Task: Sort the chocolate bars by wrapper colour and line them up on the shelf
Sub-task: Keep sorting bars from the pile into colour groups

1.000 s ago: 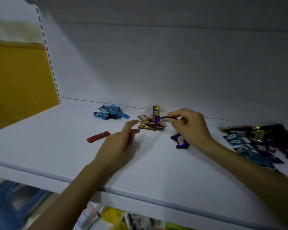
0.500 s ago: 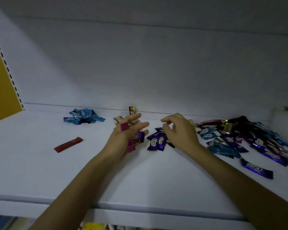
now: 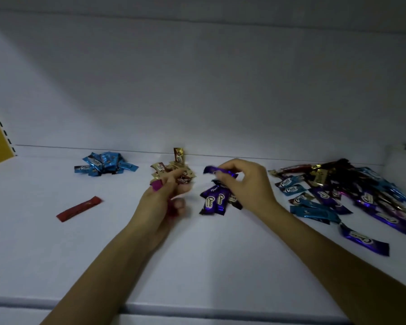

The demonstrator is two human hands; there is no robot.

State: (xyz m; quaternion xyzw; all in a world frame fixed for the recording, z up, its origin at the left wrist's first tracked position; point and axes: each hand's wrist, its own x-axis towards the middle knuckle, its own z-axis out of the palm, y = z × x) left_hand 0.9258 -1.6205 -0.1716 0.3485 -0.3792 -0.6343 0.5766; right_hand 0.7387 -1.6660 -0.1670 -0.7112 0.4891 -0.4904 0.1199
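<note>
The right hand (image 3: 246,184) is pinching a purple bar (image 3: 211,170) above the purple pile (image 3: 215,200) on the shelf (image 3: 103,254); lay it parallel to the others. The left hand (image 3: 162,202) is gripping a magenta bar (image 3: 157,184).

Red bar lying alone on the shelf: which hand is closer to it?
Left. The left hand, gripping a pink bar, is a short way right of the red bar; the right hand, pinching a purple bar, lies farther right, beyond the left hand.
</note>
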